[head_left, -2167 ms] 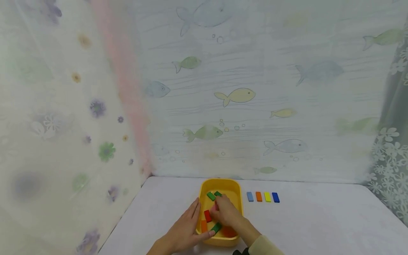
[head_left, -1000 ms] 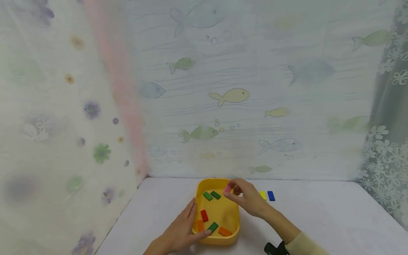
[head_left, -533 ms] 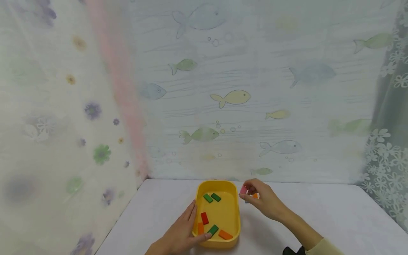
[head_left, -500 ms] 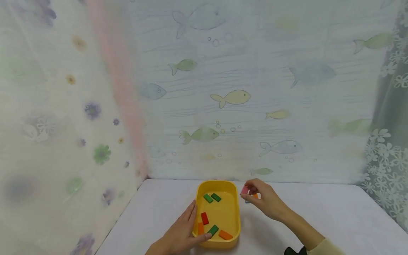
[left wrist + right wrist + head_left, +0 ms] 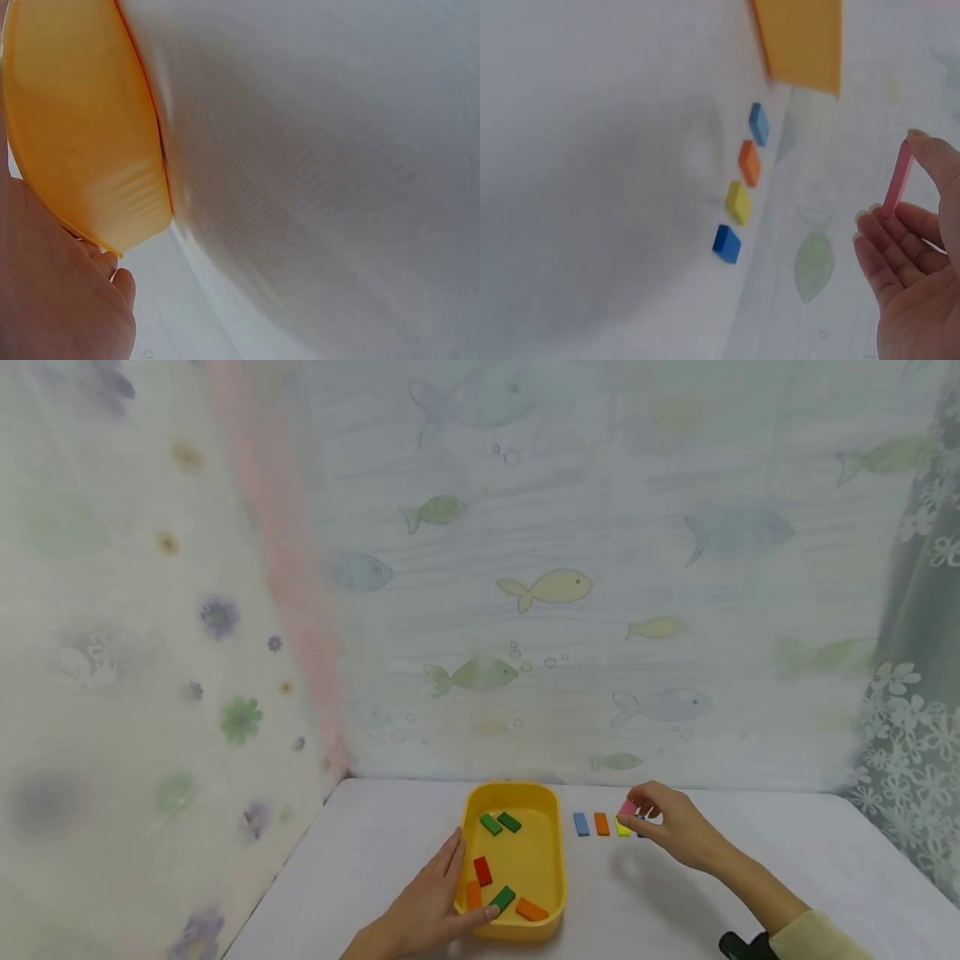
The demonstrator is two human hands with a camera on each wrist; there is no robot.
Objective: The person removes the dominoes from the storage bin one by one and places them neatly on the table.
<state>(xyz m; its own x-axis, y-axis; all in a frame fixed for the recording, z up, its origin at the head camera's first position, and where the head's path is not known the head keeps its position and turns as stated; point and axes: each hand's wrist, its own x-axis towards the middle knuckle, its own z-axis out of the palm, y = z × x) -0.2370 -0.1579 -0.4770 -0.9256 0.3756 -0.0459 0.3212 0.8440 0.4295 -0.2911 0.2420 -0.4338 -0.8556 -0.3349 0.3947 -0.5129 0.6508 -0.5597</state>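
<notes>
My right hand holds a thin pink block upright between thumb and fingertips, above the right end of a row of blocks. That row has a light blue block, an orange block, a yellow block and a dark blue block, mostly covered by the hand in the head view. My left hand rests against a yellow plastic tray, straight fingers along its left side and thumb over the near rim. Inside lie several green blocks, a red block and orange blocks.
The white-covered table runs back to a curtain printed with fish. Another curtain, with flowers, hangs along the left. A black device sits at the right wrist by the cream sleeve.
My right hand has lifted the pink block out of the tray and carried it rightward over the row. The left hand has stayed at the tray.
</notes>
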